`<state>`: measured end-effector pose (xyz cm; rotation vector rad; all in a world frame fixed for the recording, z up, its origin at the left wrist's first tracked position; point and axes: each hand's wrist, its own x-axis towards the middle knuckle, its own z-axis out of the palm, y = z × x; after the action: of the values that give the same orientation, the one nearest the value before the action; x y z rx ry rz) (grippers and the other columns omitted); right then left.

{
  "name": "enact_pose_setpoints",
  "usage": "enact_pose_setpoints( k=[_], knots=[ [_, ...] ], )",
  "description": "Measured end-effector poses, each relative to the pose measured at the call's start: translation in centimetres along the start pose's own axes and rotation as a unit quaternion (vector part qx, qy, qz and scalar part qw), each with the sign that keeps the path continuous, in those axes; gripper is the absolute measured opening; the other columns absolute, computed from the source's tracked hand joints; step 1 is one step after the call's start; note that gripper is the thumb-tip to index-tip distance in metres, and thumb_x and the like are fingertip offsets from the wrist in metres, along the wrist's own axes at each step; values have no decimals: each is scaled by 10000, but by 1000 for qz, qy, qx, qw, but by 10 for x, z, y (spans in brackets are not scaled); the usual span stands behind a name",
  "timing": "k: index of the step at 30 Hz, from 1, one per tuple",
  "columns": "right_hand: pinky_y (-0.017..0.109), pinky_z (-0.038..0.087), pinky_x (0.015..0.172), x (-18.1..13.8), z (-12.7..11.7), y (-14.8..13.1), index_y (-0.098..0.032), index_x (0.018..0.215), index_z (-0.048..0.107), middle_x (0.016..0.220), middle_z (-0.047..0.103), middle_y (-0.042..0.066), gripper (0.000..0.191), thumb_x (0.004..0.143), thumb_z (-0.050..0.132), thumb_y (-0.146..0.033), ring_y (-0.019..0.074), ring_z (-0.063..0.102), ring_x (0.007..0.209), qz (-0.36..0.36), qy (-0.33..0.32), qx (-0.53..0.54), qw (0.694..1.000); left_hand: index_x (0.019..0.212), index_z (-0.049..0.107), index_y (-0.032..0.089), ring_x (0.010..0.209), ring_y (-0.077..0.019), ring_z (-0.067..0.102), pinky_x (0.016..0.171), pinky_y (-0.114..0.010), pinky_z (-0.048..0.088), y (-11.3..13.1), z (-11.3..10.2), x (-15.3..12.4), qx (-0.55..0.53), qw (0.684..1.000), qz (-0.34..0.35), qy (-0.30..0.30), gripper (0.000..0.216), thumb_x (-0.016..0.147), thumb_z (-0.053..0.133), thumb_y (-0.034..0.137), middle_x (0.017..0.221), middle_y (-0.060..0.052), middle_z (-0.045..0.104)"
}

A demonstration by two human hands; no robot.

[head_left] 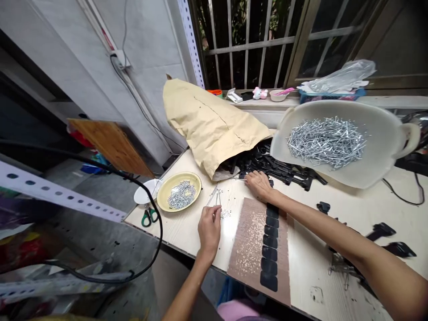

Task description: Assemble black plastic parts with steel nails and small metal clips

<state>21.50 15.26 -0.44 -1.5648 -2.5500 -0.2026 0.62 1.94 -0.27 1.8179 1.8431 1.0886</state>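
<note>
My left hand point(210, 227) is low over the table, its thumb and fingers pinched together. Thin metal pins point(213, 195) lie at its fingertips, and I cannot make out whether one is in the pinch. Small shiny bits point(226, 214) are scattered beside it. Farther forward, my right hand point(259, 183) is closed at the edge of a heap of black plastic parts point(264, 162); a thin metal rod point(238, 179) sticks out leftward from its fingers. Under the right forearm, a row of black flat pieces point(269, 254) lies along a brown board point(245, 267).
A yellow dish point(162, 195) of small metal pieces stands left, near a white bowl point(142, 194) and green-handled scissors point(149, 217). A paper sack point(214, 120) spills the black parts. A large pale scoop point(377, 171) holds metal pins. A black cable point(159, 240) hangs at left.
</note>
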Motion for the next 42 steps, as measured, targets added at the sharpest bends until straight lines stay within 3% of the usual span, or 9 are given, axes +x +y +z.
enact_pose_setpoints(
  k=[6,10,13,17,21,24,27,30,42],
  knots=[
    [331,266,732,-2,14,1,-128,810,607,882,605,117,260,910,370,-160,213,490,832,-15,2,-2,1000,994,661,249,865,-202,474,674,-288,415,-8,0,5,182,975,101,-79,247,900,434,274,878,-55,556],
    [314,298,750,-13,6,2,-134,914,591,832,609,80,261,935,333,-168,188,508,799,-28,11,12,999,958,657,268,861,-214,437,597,-280,373,-3,12,6,245,953,134,-117,235,898,430,245,870,-56,538],
    [293,352,771,-29,-9,2,-140,1008,569,904,606,75,275,956,306,-203,175,524,823,-38,68,80,994,919,652,242,875,-223,439,615,-292,374,-4,14,8,240,952,140,-130,219,888,438,209,865,-67,545],
    [301,432,783,-53,-32,-7,-162,1144,528,981,585,86,294,955,307,-208,176,546,878,-48,153,217,963,828,642,213,890,-221,477,664,-301,395,-7,13,13,154,975,98,-125,153,849,492,188,850,-68,570],
    [303,474,741,-77,-50,-31,-194,1173,547,946,561,73,303,941,353,-203,169,554,854,-39,134,281,950,792,640,171,765,-180,547,679,-301,428,-3,15,19,-80,992,-23,-99,111,798,570,258,779,-56,613],
    [262,470,688,-90,-55,-51,-225,1157,576,909,545,52,291,941,382,-238,144,548,797,-40,100,293,950,842,634,119,620,-128,552,555,-249,429,10,16,19,-318,928,-170,-89,268,744,628,368,750,-56,628],
    [230,443,646,-96,-57,-64,-251,1157,584,884,539,39,285,941,399,-259,132,541,775,-22,83,273,958,861,629,92,571,-90,545,566,-231,451,30,14,17,-469,848,-235,-80,356,656,717,370,705,-32,619],
    [213,415,609,-98,-59,-68,-265,1157,587,860,529,30,285,943,398,-268,126,535,756,0,84,257,963,853,631,83,584,-83,557,624,-240,473,44,10,14,-513,820,-244,-73,351,628,749,326,685,-19,614],
    [204,419,614,-106,-65,-61,-272,1148,590,851,515,23,282,945,395,-288,117,534,741,23,105,257,960,854,643,89,624,-99,580,674,-257,484,54,14,8,-500,840,-200,-67,317,670,722,334,705,-31,631]
  ],
)
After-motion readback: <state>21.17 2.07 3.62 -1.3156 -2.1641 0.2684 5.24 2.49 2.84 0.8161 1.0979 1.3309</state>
